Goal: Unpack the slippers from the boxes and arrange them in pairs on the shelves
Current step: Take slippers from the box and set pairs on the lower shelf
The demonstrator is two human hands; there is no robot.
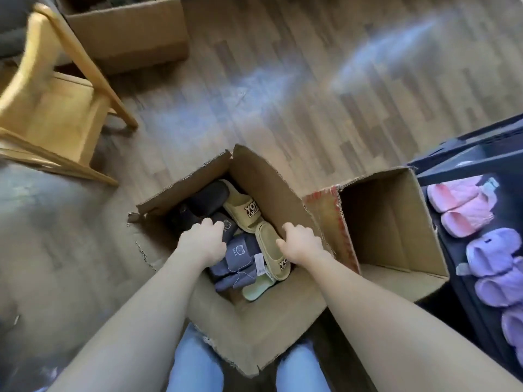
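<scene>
Both hands are down in the nearest box: left hand curled on a grey slipper, right hand gripping a yellow slipper; plenty left inside; second box shows bare cardboard; pink pair and purple slippers sit on the shelf.

The slipper box is open on top, with flaps raised at its far side. An empty box stands between it and the shelves.

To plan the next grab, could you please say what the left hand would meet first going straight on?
Most likely the dark grey slipper in the box, just beyond the left hand; depth is unclear.
</scene>
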